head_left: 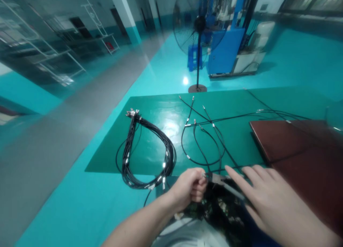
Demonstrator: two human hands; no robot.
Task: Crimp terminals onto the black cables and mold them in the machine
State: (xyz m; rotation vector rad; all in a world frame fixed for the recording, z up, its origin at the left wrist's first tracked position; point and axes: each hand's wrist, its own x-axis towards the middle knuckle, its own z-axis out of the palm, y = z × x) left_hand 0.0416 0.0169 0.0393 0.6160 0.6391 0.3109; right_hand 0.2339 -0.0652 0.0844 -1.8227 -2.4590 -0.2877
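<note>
Evidently the close work at the pliers (pixel 217 179) is the step in hand: near the bottom centre of the frame, the left grip (pixel 191 186) is curled tight, thumb and forefinger pinching something small, seemingly a cable end (pixel 203 175), right at the tool's nose. The right grip (pixel 273 197), at lower right, appears wrapped round the handles, though its underside is hidden and blur conceals whether the jaws bite. The next move probably calls for a steady left pinch and an even right-hand squeeze, with the nose lined up. Beyond the pliers, loose black cables (pixel 188 157) with metallic-looking tips cross the middle of the green table (pixel 102 165), while a looped cable bundle (pixel 169 150) lies left of centre, partly past the near edge. A brown board (pixel 300 157) sits at right. Past the table, a standing fan (pixel 199 24) rises at top centre near a blue stool (pixel 195 58) and blue machine (pixel 226 50); turquoise floor (pixel 158 72) spreads around, a grey walkway (pixel 80 107) slants up from lower left, and pale metal racks (pixel 77 65) blur at upper left.
</note>
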